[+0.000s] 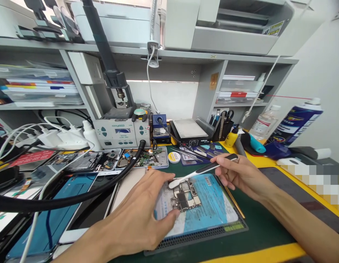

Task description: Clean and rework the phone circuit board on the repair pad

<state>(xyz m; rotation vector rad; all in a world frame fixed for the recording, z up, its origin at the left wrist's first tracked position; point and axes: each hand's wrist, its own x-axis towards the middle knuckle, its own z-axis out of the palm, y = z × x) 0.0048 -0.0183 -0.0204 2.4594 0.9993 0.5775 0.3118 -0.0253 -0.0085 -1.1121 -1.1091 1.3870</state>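
Observation:
My right hand (pixel 242 176) grips a toothbrush (pixel 206 168) with a white neck and black grip. Its head lies over the top left part of a bare phone circuit board (pixel 183 201); the bristles are hidden underneath. My left hand (pixel 135 210) spans the board's left side, index finger by the upper corner and thumb at the lower one, holding it down. Under the board is a flat blue and white pad (pixel 213 208) with dark scratch-like streaks. That pad rests on a dark mat with a honeycomb edge (pixel 196 235).
Left of my hand lie several phones and a blue phone panel (pixel 67 197). A thick black hose (pixel 103 190) crosses them from the hot-air station (pixel 122 132). Behind the pad are a parts tray (pixel 161 160), tweezers, and a small heating plate (pixel 189 131). A spray can (pixel 295 120) stands right.

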